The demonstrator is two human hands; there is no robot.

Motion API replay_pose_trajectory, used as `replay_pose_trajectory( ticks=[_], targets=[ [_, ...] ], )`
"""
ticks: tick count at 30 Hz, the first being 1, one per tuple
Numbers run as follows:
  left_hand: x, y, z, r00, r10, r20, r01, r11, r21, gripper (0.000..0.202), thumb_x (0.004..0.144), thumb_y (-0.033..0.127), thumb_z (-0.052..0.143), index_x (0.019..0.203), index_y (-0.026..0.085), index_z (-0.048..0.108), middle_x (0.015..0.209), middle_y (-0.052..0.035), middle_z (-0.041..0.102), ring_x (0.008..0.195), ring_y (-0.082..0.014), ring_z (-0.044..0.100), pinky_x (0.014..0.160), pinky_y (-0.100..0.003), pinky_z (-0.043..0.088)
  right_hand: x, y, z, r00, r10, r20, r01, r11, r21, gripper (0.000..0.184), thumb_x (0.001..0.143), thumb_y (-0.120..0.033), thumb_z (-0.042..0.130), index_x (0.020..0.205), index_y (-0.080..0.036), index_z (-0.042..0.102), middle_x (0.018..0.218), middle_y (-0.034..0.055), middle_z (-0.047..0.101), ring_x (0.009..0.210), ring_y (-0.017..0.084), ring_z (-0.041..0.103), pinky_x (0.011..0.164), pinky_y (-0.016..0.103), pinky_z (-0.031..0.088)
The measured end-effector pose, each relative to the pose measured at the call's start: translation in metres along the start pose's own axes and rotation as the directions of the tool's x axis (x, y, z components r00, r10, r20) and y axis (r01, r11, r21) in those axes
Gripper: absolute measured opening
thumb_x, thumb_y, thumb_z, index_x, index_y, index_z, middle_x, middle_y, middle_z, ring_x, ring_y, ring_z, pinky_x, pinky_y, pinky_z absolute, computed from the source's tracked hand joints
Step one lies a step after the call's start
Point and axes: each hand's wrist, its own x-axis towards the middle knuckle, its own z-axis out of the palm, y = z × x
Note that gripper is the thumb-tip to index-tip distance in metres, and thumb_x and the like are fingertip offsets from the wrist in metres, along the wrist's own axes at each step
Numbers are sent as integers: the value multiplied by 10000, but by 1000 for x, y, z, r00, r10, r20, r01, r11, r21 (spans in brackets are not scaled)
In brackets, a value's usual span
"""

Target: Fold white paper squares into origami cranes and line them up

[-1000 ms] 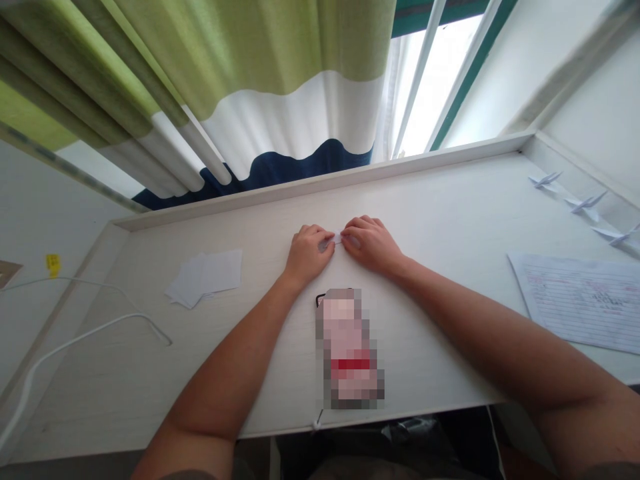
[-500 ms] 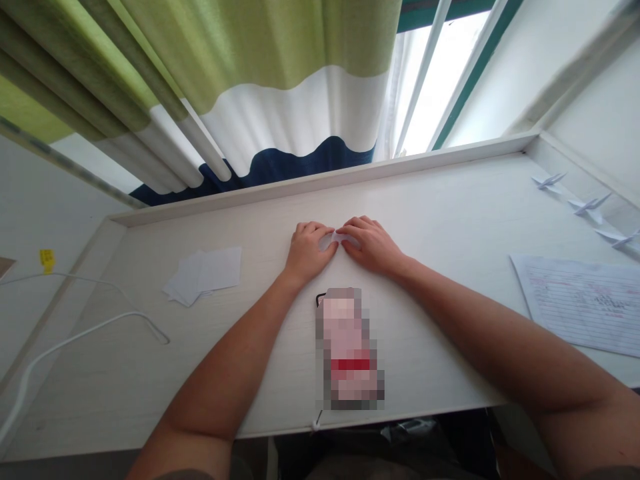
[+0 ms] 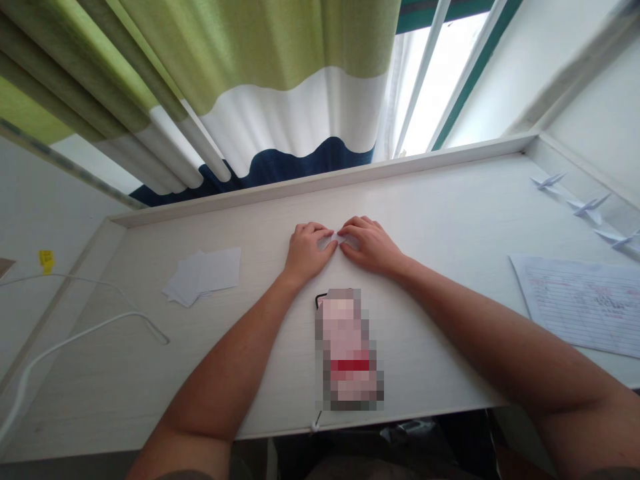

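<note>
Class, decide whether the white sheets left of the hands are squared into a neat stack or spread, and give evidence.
Spread: the sheets overlap loosely on the desk, their corners pointing different ways.

Nothing legible: blurred marks on lined paper [image 3: 583, 303] and yellow tag [image 3: 46, 262]

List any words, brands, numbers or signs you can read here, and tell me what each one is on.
None can be read for certain.
Lined paper at the right: red and dark handwriting, too small and blurred to read.
Yellow tag at the far left: dark marks, too small to make out.
Pixelated object at the front: any lettering is hidden.
White sheets at the left: no writing visible.
</note>
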Motion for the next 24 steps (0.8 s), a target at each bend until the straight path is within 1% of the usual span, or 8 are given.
replay_pose_trajectory(
  ticks=[5, 8, 10, 15, 18, 22, 24],
  targets=[
    [1, -2, 1, 1000, 7, -20, -8, 1000, -29, 171, 959, 269, 722, 1096, 241, 820, 1165, -63, 777, 1185, -285, 615, 1112, -458, 504, 1, 3, 1, 1000, 2, -8, -2, 999, 35, 171, 937, -246, 634, 1066, -222, 744, 1193, 110, 736, 1158, 327, 634, 1017, 494, 475],
    [1, -4, 2, 999, 24, -35, -25, 999, -39, 146, 981, 232, 681, 1049, 222, 809, 1145, -66, 787, 1161, -272, 627, 1099, -444, 511, 1, 5, 3, 1000, 6, -17, -5, 999, 40, 211, 922, -236, 643, 1105, -210, 745, 1209, 117, 736, 1155, 328, 636, 1011, 493, 475],
    [2, -5, 2, 998, 34, -43, -36, 999, -40, 163, 1004, 220, 639, 1022, 211, 801, 1132, -72, 794, 1146, -268, 636, 1086, -441, 517, 1, 6, 4, 1000, 5, -19, -4, 999, 39, 235, 921, -231, 639, 1127, -204, 749, 1218, 122, 736, 1155, 331, 635, 1008, 497, 474],
    [1, -8, 4, 997, 38, -65, -41, 999, -30, 157, 1006, 191, 602, 966, 205, 753, 1093, -83, 790, 1118, -270, 648, 1053, -438, 526, 1, 7, 5, 1000, -6, -24, 8, 999, 53, 214, 931, -242, 640, 1113, -230, 751, 1208, 110, 733, 1154, 331, 628, 1011, 502, 468],
    [1, -8, 4, 997, 18, -79, -20, 999, -30, 135, 988, 160, 594, 1018, 209, 715, 1100, -89, 779, 1108, -274, 649, 1034, -440, 530, 1, 7, 4, 1000, 0, -31, 2, 997, 72, 187, 932, -241, 649, 1099, -245, 735, 1188, 98, 728, 1144, 323, 627, 1009, 492, 466],
    [0, -7, 2, 997, 26, -73, -29, 999, -39, 237, 967, 120, 587, 1146, 239, 688, 1130, -73, 767, 1121, -271, 647, 1054, -444, 523, 1, 7, 3, 1000, -5, -22, 6, 996, 84, 95, 940, -243, 649, 1009, -253, 714, 1158, 90, 722, 1123, 317, 622, 1005, 491, 458],
    [0, -7, 1, 998, 46, -52, -48, 998, -27, 260, 969, 106, 568, 1133, 248, 712, 1130, -68, 764, 1129, -274, 643, 1065, -450, 518, 1, 6, 2, 1000, -18, -15, 19, 996, 85, 71, 941, -233, 642, 958, -252, 709, 1164, 91, 718, 1125, 316, 620, 1008, 493, 450]
  ],
)
